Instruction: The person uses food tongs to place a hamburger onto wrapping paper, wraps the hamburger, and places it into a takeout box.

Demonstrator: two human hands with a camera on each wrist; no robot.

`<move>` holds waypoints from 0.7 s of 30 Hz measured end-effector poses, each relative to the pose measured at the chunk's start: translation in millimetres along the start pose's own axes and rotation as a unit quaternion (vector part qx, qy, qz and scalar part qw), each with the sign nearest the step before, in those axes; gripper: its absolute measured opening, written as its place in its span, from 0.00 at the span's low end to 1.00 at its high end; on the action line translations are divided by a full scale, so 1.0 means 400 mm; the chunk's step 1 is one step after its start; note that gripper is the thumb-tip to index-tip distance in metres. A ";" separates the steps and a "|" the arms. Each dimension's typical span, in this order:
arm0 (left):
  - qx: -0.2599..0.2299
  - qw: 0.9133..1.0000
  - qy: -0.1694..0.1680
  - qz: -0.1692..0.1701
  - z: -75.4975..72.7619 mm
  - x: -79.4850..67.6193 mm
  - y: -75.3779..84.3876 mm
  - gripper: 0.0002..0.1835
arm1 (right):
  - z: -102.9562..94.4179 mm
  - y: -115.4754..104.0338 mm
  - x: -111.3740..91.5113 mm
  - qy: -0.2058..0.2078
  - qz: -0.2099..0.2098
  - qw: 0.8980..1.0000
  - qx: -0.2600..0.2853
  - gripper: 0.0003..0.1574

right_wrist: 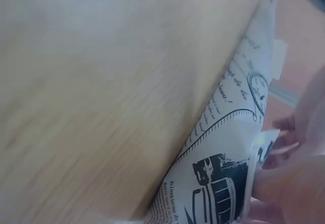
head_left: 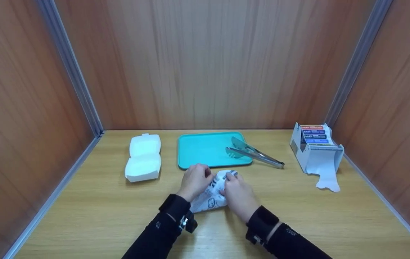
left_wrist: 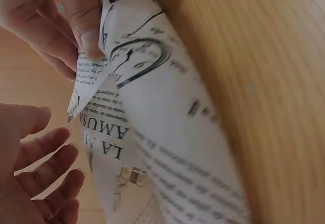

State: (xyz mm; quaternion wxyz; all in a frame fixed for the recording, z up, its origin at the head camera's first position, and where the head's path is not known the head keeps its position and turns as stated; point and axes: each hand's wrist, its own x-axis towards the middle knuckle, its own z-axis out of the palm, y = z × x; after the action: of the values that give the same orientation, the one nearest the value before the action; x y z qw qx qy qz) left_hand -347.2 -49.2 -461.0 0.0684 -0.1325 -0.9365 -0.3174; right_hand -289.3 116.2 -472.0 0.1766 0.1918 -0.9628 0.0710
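Newspaper-print wrapping paper [head_left: 212, 198], folded into a tapering bundle, sits between the two hands at the front of the table; whatever lies inside is hidden. My right hand [head_left: 240, 196] pinches the paper at its right side, with the thumb pressed on a folded edge in the right wrist view. On the other side is my left hand [head_left: 196, 181]. Its fingers [left_wrist: 48, 165] are loosely bent and spread beside a loose flap of the paper [left_wrist: 147, 97] in the left wrist view, gripping nothing.
Behind the hands lies a turquoise tray [head_left: 201, 144] with metal tongs [head_left: 255, 153] resting across its right edge. An open white clamshell box [head_left: 144, 158] stands to the left. At right is a white dispenser [head_left: 314, 147] with a white sheet [head_left: 328, 176] hanging out. Wooden panels enclose the table.
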 end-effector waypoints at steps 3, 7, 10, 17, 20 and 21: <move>0.000 1.000 -0.023 -0.008 0.011 -0.011 -0.002 0.14 | 0.003 0.010 0.004 0.007 -0.015 0.999 -0.043 0.21; -0.043 0.998 -0.039 -0.031 0.025 -0.019 -0.010 0.15 | 0.008 0.029 0.005 0.017 -0.052 0.998 -0.020 0.23; -0.066 0.996 -0.037 -0.043 0.036 -0.021 -0.018 0.16 | 0.008 0.045 0.002 0.006 -0.075 0.997 0.037 0.26; -0.042 0.997 -0.030 -0.057 0.041 -0.024 -0.048 0.12 | 0.005 0.072 -0.004 -0.047 -0.109 0.990 0.078 0.29; 0.026 0.997 -0.017 -0.068 0.014 -0.035 -0.067 0.09 | 0.004 0.079 -0.006 -0.065 -0.096 0.990 0.080 0.31; 0.054 0.995 -0.019 -0.076 0.000 -0.042 -0.074 0.09 | 0.004 0.081 -0.006 -0.070 -0.090 0.990 0.081 0.31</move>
State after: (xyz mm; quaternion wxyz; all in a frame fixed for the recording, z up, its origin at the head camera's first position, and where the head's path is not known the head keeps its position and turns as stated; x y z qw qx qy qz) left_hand -339.8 -75.1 -481.5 0.0329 -0.0633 -0.9607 -0.2684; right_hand -300.4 146.6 -476.5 0.0980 0.2959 -0.9428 0.1184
